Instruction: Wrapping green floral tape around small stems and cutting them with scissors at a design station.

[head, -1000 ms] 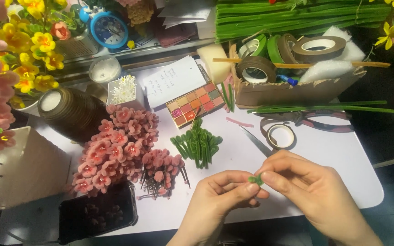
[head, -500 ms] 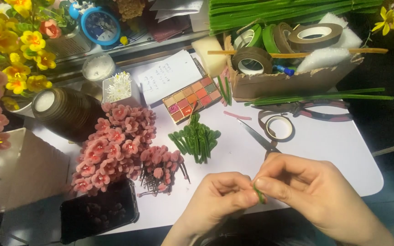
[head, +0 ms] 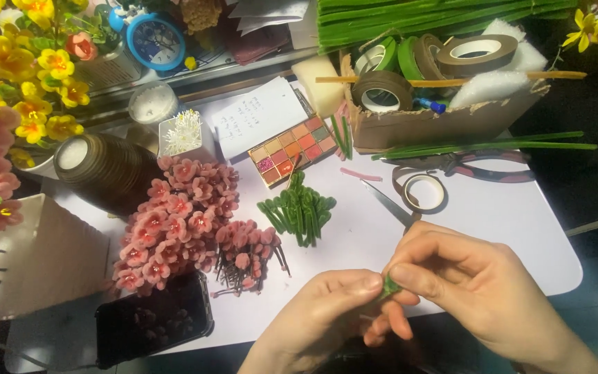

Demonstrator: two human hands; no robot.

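Pinching a small green piece (head: 390,285) between thumb and fingertips, the left hand (head: 327,312) and the right hand (head: 479,291) meet at the near edge of the white table (head: 493,228), both closed on it, with the piece showing only as a sliver between the two thumbs. Doing this well seems to call for a tight, even roll, with the left fingers steadying while the right ones turn (too little of the piece shows to tell its shape). Just beyond the hands on the table lie scissors (head: 390,206) and a loose tape ring (head: 424,192); left of those sits a heap of green stems (head: 299,209), then a spread of pink flowers (head: 181,221). At the table's far edge stands a cardboard box (head: 437,118) of tape rolls, and a paint palette (head: 292,150) lies beside it. A dark phone (head: 152,320) lies at the near left corner. Yellow flowers (head: 36,76) and a blue clock (head: 155,39) crowd the dim clutter behind the table.
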